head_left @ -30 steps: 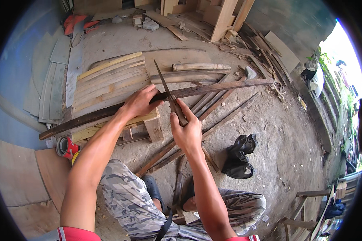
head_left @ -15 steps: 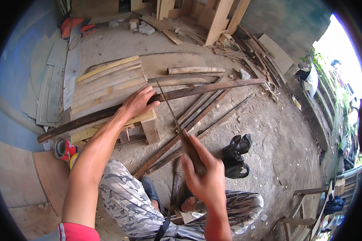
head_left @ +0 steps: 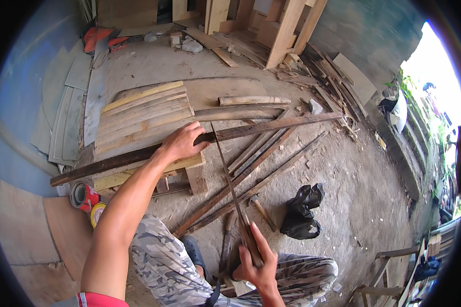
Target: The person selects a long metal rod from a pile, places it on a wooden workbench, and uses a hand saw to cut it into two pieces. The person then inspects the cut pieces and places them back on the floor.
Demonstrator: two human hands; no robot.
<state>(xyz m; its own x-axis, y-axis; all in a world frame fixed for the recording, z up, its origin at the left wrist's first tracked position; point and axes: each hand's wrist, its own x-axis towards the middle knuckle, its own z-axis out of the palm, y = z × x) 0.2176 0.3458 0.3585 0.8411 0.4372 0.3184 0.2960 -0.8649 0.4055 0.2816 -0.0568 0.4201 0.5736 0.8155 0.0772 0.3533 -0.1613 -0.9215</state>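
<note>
A long dark wooden beam (head_left: 276,124) lies across a low slatted wooden bench (head_left: 144,113), its right part jutting out past the bench. My left hand (head_left: 182,142) is wrapped over the beam near the bench's right edge. Just right of those fingers, the tip end of a handsaw (head_left: 224,166) crosses the beam. My right hand (head_left: 261,263) grips the saw's handle low in front of me, above my legs. How deep the blade sits in the wood I cannot tell.
Several loose wood strips (head_left: 261,182) lie on the floor under the beam. A hammer (head_left: 264,214) and a black plastic bag (head_left: 302,215) are near my right knee. Left of the bench stand a red can (head_left: 83,196) and a yellow-rimmed lid (head_left: 97,214). Scrap wood (head_left: 335,82) lines the far right.
My right hand has drawn the saw back toward me and down, so more blade shows on my side of the beam. My left hand keeps its hold. The view has shifted slightly.
</note>
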